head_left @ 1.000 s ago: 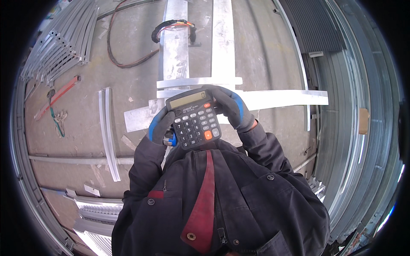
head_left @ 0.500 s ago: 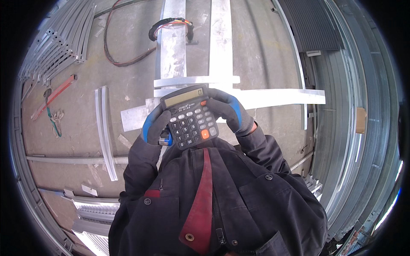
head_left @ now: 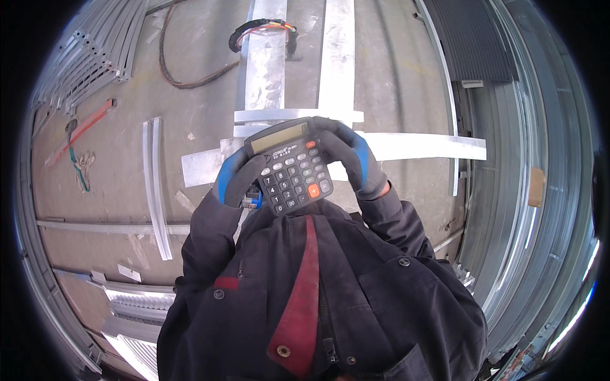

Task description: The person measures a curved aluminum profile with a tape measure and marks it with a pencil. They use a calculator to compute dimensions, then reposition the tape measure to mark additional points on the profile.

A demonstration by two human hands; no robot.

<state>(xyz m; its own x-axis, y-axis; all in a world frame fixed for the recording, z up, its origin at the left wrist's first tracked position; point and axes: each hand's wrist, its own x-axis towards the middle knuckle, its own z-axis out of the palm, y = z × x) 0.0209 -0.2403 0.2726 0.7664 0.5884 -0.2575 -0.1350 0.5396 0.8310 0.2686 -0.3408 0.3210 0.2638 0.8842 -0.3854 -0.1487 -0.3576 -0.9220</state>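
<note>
A black desktop calculator [head_left: 289,176], tilted a little with its display at the far end, is held in front of my chest. My left hand [head_left: 240,176], in a grey and blue work glove, grips its left side with the thumb on the front. On the other side my right hand [head_left: 349,155], gloved the same way, closes round the upper right corner, near the orange key. The fingers behind the calculator are hidden. Just below my left hand shows a small blue and grey object [head_left: 253,198], partly covered; what it is I cannot make out.
Flat metal strips [head_left: 337,57] and a crosswise strip [head_left: 426,146] lie beyond my hands. A coiled cable [head_left: 236,39] rests over one strip. Metal frames [head_left: 95,54] are stacked at far left, near a red bar [head_left: 79,133]. Long profiles [head_left: 508,209] line the right.
The calculator, held in both hands, has shifted slightly right and away from me and tilted a little more. The digit on its display is now fainter. Both hands keep their hold.
</note>
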